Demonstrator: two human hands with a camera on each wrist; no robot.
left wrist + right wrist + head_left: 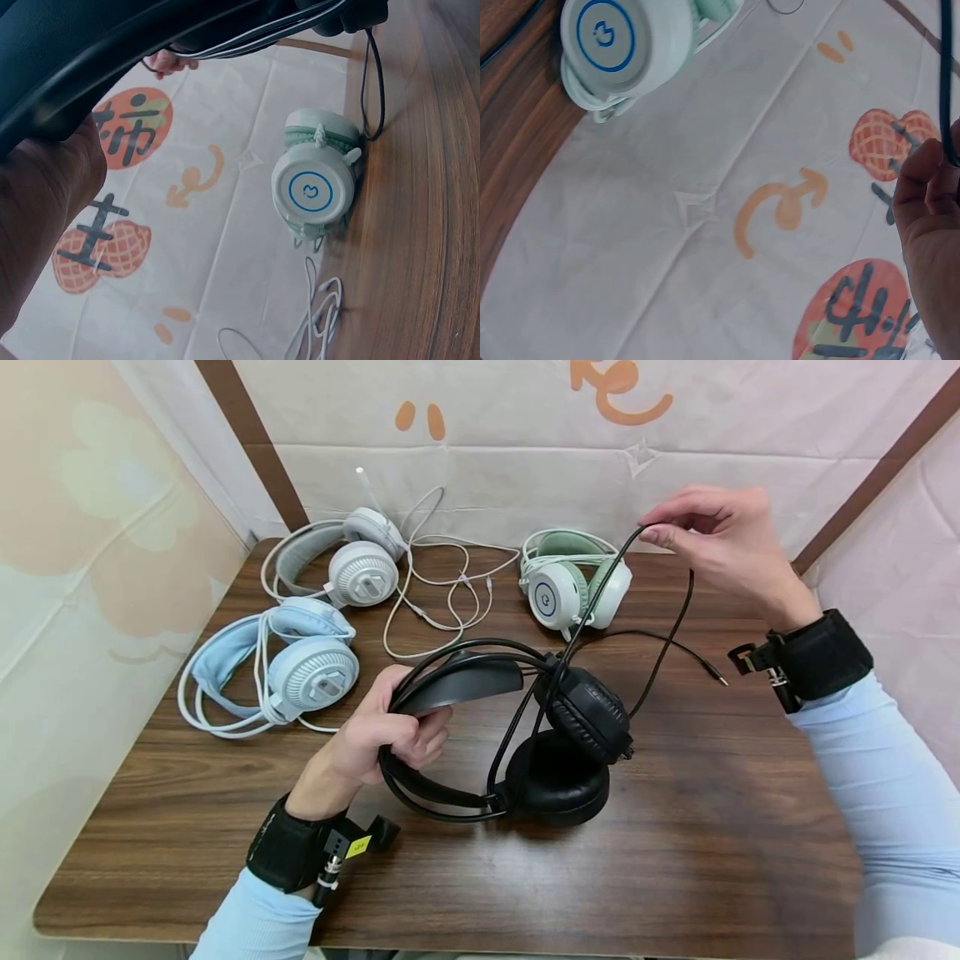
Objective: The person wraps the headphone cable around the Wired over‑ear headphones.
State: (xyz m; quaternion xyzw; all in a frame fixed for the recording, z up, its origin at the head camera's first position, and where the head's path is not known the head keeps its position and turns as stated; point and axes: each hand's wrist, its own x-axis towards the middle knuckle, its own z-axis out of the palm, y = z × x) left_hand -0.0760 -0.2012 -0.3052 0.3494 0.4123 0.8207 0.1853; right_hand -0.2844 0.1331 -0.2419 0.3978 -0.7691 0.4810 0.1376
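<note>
Black headphones are held tilted at about the middle of the desk, the ear cups lying around three o'clock from the left hand. Whether the lower cup is touching the desk cannot be told. The headband is gripped by the curled fingers of the left hand. The cable is pinched between thumb and fingers of the right hand, raised at two o'clock from the left. Further strands are draped across the headband and cups; the plug is noted between two and three o'clock from the headphones.

Handling is assessed as follows. Moderate weight is expected, concentrated in the cups, so a swing or twist about the headband is to be guarded against. The outer hoops are judged springy and fairly stiff; the cushions are judged soft and smooth, hence less secure under a light hold. The cable is rated light, limp and readily snagged; its joints with the cups are considered the weakest points and should not be pulled. Hold is best taken at the crown of the headband, or beneath both cups; the cable is best pinched along its length.

Mint-and-white headphones are recorded at one o'clock, and light-blue headphones between nine and ten.
</note>
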